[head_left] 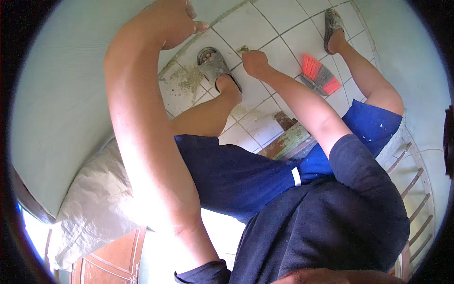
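At the far left a white woven sack slumps against the pale green wall; above it your left hand is pressed to that wall near the picture's top edge, fingers bent over and holding nothing that can be made out. Just right of that hand a patch of grey-brown debris lies on the white tiled floor where the floor meets the wall; your sandalled left foot stands just beside it. Further right your right hand reaches down to the tiles; its fingers are curled in tight, and a small brownish lump sits at the fingertips, touching them on their far side; whether it is pinched or only touched cannot be told. Right of your forearm a hand brush with orange and grey bristles lies on the floor, near your right foot; a worn painted wooden plank lies beneath your knees.
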The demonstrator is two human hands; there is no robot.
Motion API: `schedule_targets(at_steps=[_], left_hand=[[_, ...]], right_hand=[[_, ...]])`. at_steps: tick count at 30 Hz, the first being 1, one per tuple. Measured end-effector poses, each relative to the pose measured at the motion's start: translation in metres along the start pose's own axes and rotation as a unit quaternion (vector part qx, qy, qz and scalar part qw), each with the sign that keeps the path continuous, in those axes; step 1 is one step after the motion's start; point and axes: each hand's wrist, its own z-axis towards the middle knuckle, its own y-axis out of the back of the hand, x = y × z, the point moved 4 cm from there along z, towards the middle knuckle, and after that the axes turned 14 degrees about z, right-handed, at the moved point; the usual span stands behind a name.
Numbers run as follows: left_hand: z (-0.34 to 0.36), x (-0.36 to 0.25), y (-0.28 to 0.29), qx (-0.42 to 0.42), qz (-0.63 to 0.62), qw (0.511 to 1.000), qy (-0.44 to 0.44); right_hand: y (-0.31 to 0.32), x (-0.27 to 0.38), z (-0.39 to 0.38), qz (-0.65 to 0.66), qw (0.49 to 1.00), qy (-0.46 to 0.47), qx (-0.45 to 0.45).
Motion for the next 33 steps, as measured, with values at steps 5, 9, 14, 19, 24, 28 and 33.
schedule_targets(at_steps=[5, 9, 14, 19, 24, 28, 33], left_hand=[[0.004, -0.002, 0.002, -0.006, 0.008, 1.0, -0.006], [0.005, 0.0, 0.0, 0.0, 0.001, 1.0, -0.005], [0.008, 0.002, 0.0, -0.008, 0.019, 1.0, -0.011], [0.018, 0.006, -0.002, -0.02, 0.027, 0.999, -0.013], [0.017, 0.014, -0.001, -0.095, 0.078, 0.992, -0.023], [0.015, 0.016, -0.004, -0.032, 0.049, 0.998, -0.01], [0.009, 0.014, -0.003, 0.007, 0.048, 0.999, 0.008]], right_hand=[[0.0, 0.0, 0.009, -0.01, 1.0, -0.003, 0.025], [0.005, 0.002, 0.011, -0.002, 1.0, -0.003, 0.005], [-0.004, 0.014, -0.005, -0.002, 0.996, -0.019, 0.085], [-0.01, 0.039, 0.007, 0.016, 0.998, 0.0, 0.056], [-0.012, 0.053, 0.023, 0.023, 0.998, 0.015, 0.048], [-0.011, 0.053, 0.022, 0.04, 0.999, 0.01, 0.024], [-0.012, 0.047, 0.013, 0.037, 0.998, 0.002, 0.043]])
